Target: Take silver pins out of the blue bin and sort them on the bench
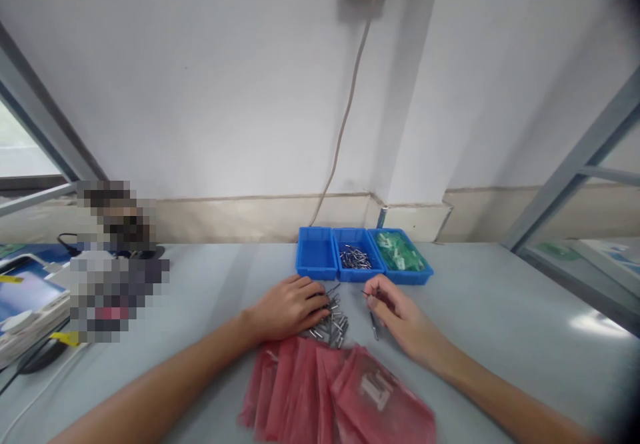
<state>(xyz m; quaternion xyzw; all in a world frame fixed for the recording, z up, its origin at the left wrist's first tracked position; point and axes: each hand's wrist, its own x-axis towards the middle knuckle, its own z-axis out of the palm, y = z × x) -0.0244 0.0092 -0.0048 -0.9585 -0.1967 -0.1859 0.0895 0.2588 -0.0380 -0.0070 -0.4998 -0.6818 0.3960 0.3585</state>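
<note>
A loose pile of short, shiny metal rods [336,324] lies on the table between my hands. My left hand [295,307] rests palm down on the pile's left side, fingers stretched over it. To the right of the pile, my right hand [390,307] has thumb and forefinger pinched on a thin dark metal rod [367,293]. Another metal rod [374,327] shows just below those fingertips; I cannot tell whether it is touched. Red translucent bags [305,391] overlap in a fan in front of the pile, the rightmost with a pale label.
Behind my hands stand three blue bins: an empty one [317,274], one with metal rods [360,275], and one [407,277] with green-and-white packets. A person [120,264], blurred out, is at the left near cables and a power strip [35,324]. A wall closes off the back.
</note>
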